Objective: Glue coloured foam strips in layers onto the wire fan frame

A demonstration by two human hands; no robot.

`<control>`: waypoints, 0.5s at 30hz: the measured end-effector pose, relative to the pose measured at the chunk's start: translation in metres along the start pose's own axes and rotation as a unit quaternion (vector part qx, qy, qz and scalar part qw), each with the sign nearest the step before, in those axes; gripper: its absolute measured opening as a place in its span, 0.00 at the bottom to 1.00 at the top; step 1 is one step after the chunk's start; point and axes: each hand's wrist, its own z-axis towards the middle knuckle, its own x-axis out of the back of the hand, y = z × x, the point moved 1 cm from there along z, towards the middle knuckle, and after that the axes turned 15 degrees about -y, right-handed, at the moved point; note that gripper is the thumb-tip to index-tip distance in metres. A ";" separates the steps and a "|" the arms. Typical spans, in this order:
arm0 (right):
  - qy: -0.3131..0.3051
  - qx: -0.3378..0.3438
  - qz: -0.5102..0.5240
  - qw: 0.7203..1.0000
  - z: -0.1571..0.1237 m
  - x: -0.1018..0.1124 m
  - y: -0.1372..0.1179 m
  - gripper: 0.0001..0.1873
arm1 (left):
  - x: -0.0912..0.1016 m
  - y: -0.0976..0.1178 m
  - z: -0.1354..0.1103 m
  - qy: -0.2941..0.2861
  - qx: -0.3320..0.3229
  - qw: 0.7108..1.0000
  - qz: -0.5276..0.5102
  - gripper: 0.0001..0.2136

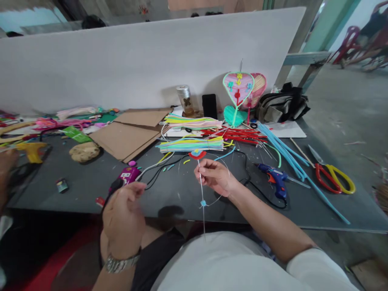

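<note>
Thin pale wire stem [200, 184] with a red, yellow and blue half-round top [197, 154]: held almost upright in the right hand [214, 176], pinched between thumb and bent fingers. Saw on it, below the right hand, a small light-blue flower-like piece [203, 203]. Saw also a fine round wire hoop [216, 201] curving past that hand; could not tell whether joined to the stem. Had the left hand [125, 214], with a silver link band [121, 264] at the wrist, raised with fingers bent; could not tell whether empty or gripping.

Found a magenta tool [129, 173] just beyond the left hand and partly blocked by it. Saw brown cardboard sheets [121, 137] farther beyond, and a lumpy tan object [85, 152], a yellow glue gun [32, 152] and another person's blurred hand [7, 161] off to its left.

Met, straight beyond the right hand, a bundle of yellow, white and light-blue fuzzy stems [194, 143], close behind the half-round top. Noted red fuzzy stems [236, 135] past it. To the right of the right hand, saw a looping black cord [249, 169], then a blue-and-orange glue gun [275, 178], long light-blue fuzzy stems [285, 151] and scissors with red and yellow handles [332, 173].
</note>
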 end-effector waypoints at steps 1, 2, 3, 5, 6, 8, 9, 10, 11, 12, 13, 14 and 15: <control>-0.006 0.002 0.004 1.000 0.000 -0.001 0.001 0.21 | -0.001 -0.004 -0.004 -0.027 0.027 0.999 -0.016 0.07; -0.012 0.003 0.008 1.000 0.000 -0.002 0.002 0.20 | -0.006 -0.005 -0.010 -0.045 0.056 0.996 -0.049 0.08; -0.018 0.002 0.009 1.000 0.000 -0.003 0.003 0.20 | -0.015 -0.005 -0.015 -0.067 0.086 0.990 -0.094 0.11; -0.024 -0.002 0.004 1.000 0.000 -0.003 0.005 0.19 | -0.039 -0.002 -0.023 -0.173 0.193 0.929 -0.265 0.18; -0.024 -0.004 -0.003 1.000 0.000 -0.003 0.007 0.18 | -0.051 0.002 -0.025 -0.219 0.225 0.891 -0.329 0.20; -0.018 -0.007 -0.019 1.000 0.000 -0.001 0.009 0.18 | -0.072 0.009 -0.025 -0.277 0.246 0.833 -0.411 0.21; -0.014 -0.008 -0.027 0.999 0.000 0.000 0.009 0.18 | -0.079 0.013 -0.022 -0.289 0.241 0.821 -0.429 0.20; -0.008 -0.010 -0.035 0.999 0.000 0.001 0.010 0.18 | -0.084 0.015 -0.018 -0.294 0.234 0.815 -0.441 0.19; -0.002 -0.011 -0.040 0.999 0.000 0.002 0.010 0.18 | -0.087 0.017 -0.015 -0.294 0.227 0.813 -0.448 0.17; 0.005 -0.012 -0.046 0.999 0.000 0.003 0.009 0.17 | -0.088 0.018 -0.011 -0.291 0.224 0.812 -0.454 0.16; 0.011 -0.013 -0.051 0.999 0.000 0.004 0.009 0.17 | -0.089 0.019 -0.008 -0.285 0.225 0.810 -0.460 0.15; 0.017 -0.013 -0.056 0.998 0.000 0.005 0.009 0.17 | -0.088 0.019 -0.006 -0.280 0.227 0.809 -0.464 0.14; 0.019 -0.015 -0.062 0.998 0.000 0.005 0.009 0.16 | -0.087 0.019 -0.005 -0.273 0.231 0.808 -0.468 0.13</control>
